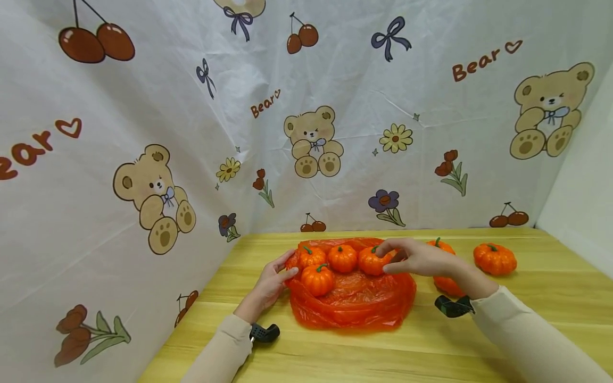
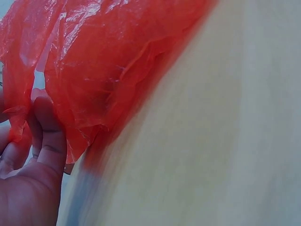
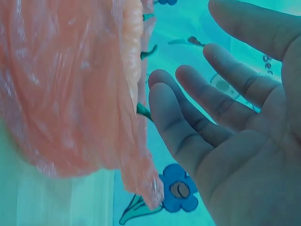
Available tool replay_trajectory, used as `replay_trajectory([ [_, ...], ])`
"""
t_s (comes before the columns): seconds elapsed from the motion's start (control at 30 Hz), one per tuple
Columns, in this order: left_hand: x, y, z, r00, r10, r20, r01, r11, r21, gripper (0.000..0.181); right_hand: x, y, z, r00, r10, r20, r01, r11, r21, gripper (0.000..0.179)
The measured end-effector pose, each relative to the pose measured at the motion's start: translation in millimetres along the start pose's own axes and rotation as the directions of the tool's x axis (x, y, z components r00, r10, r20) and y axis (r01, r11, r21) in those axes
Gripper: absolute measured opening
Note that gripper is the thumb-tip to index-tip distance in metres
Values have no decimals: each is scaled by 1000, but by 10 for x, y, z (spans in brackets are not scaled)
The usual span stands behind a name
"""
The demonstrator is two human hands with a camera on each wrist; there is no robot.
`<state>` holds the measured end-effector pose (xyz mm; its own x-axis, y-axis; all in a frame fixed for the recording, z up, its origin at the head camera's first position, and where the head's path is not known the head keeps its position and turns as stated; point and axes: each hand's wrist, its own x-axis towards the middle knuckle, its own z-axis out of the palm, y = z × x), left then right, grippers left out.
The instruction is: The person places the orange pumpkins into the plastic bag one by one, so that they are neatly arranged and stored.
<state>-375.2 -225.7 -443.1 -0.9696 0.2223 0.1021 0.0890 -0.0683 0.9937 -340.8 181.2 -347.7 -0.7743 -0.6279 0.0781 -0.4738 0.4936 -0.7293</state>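
A red plastic bag [image 1: 351, 314] lies spread on the table with its mouth turned up. Several small orange pumpkins sit inside, among them a front-left pumpkin [image 1: 317, 281] and a right-hand pumpkin [image 1: 369, 262]. At the bag's left edge, my left hand [image 1: 270, 282] pinches the thin film between thumb and fingers; the left wrist view shows the gathered plastic [image 2: 19, 120] there. My right hand [image 1: 415, 256] hovers over the right-hand pumpkin. The right wrist view shows its fingers [image 3: 186, 136] apart and relaxed, holding nothing, beside the bag and green stems.
To the right of the bag stand a pumpkin [image 1: 495, 259] and two others, a rear pumpkin [image 1: 441, 246] and a nearer pumpkin [image 1: 448, 287], both partly hidden by my right arm. A printed bear curtain [image 1: 354, 202] rises behind the wooden table [image 1: 325, 356] and along its left side.
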Motion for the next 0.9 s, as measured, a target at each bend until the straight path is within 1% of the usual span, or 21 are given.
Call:
replay_trajectory([
  [0.1, 0, 16, 5, 1000, 6, 2, -6, 1000, 2, 68, -57, 11, -60, 1000, -4, -24, 4, 1000, -6, 37],
  [0.37, -7, 40, 16, 1000, 5, -14, -5, 1000, 4, 67, -208, 102, -203, 996, 25, -83, -28, 999, -38, 35],
  [0.53, 13, 0, -3, 1000, -5, -10, 5, 1000, 12, 68, -301, 230, -275, 995, 13, -96, -17, 999, -32, 38],
  [0.67, 11, -11, -3, 1000, -13, -17, 13, 1000, 13, 67, -368, 302, -332, 995, 19, -98, -22, 999, -29, 40],
  [0.8, 3, -2, -1, 1000, -8, -11, 9, 1000, 9, 68, -433, 353, -401, 994, 31, -105, -36, 999, -39, 41],
  [0.9, -2, 3, 5, 1000, -4, -8, 4, 1000, 9, 69, -479, 402, -445, 992, 53, -117, -60, 997, -54, 42],
])
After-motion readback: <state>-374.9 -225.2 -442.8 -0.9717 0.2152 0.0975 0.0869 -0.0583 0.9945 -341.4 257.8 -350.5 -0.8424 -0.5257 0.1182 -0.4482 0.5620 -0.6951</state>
